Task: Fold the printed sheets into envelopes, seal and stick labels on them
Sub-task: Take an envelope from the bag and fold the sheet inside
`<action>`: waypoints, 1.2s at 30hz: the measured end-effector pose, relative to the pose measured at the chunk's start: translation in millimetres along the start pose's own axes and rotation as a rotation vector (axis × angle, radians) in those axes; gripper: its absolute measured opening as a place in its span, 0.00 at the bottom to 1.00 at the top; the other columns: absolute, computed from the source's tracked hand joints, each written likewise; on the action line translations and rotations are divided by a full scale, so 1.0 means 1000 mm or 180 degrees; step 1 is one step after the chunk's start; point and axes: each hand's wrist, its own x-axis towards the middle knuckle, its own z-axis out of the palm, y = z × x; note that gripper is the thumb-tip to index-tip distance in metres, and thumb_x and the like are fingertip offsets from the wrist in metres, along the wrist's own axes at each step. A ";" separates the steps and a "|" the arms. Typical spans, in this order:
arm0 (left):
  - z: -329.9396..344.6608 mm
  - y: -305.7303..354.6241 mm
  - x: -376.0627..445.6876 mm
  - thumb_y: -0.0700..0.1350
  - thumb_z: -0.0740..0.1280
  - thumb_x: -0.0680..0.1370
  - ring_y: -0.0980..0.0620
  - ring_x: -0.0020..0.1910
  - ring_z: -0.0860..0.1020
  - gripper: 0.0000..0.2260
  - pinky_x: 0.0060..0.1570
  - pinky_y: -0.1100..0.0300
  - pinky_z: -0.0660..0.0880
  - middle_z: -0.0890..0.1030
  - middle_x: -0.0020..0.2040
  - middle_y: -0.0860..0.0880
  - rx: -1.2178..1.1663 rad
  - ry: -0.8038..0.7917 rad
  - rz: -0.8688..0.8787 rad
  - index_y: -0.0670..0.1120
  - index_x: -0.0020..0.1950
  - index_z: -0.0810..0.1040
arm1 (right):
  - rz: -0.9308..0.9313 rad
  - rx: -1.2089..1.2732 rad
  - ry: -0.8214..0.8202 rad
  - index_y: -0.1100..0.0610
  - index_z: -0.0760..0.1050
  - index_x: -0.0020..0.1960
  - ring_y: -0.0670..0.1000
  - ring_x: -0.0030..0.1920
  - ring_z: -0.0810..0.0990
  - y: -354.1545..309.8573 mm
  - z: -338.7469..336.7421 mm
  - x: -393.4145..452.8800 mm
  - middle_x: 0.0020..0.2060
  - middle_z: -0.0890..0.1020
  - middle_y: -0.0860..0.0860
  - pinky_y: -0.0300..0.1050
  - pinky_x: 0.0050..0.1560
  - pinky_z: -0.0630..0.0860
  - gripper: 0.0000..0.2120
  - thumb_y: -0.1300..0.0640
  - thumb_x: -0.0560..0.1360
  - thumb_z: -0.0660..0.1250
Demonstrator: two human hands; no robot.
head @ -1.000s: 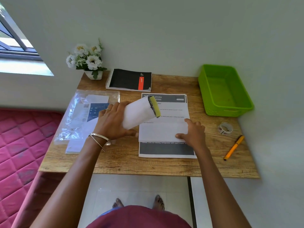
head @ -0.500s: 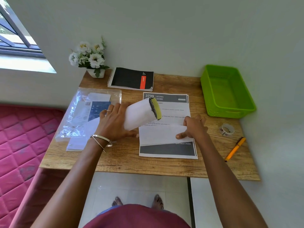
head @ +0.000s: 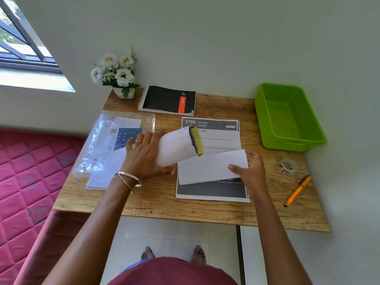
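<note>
While it lies on the printed stack, the folded sheet: white and blank side up, slightly tilted, its right end pinched.
Sheet: on top of the stack, mid-desk, covering the stack's middle text.
Right hand: closed on the sheet's right edge, thumb on top, fingers curled behind.
Curled paper: a white sheet bent into an open arc, its printed dark and yellow edge pointing right, above the stack's upper left part.
Left hand: gripping the curled paper from the left, fingers spread over it, ring and bangles showing.
Stack heading: "3799 KITCHEN" at the far edge.
Plastic sleeve: left of the stack, papers inside, partly under the left hand.
Notebook: black, spiral-bound, beyond the stack.
Flowers: white, in a pot at the far left corner.
Basket: green, at the far right.
Tape roll: near the right hand, beside an orange pen.
Desk: wooden, against the wall.
</note>
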 end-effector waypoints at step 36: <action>0.010 0.010 -0.002 0.66 0.74 0.59 0.42 0.64 0.65 0.47 0.66 0.33 0.57 0.67 0.63 0.46 -0.0083 -0.0011 0.0043 0.51 0.71 0.58 | -0.1067 0.1492 0.0038 0.50 0.79 0.43 0.51 0.44 0.83 -0.042 -0.059 -0.041 0.40 0.83 0.43 0.44 0.29 0.81 0.10 0.65 0.70 0.69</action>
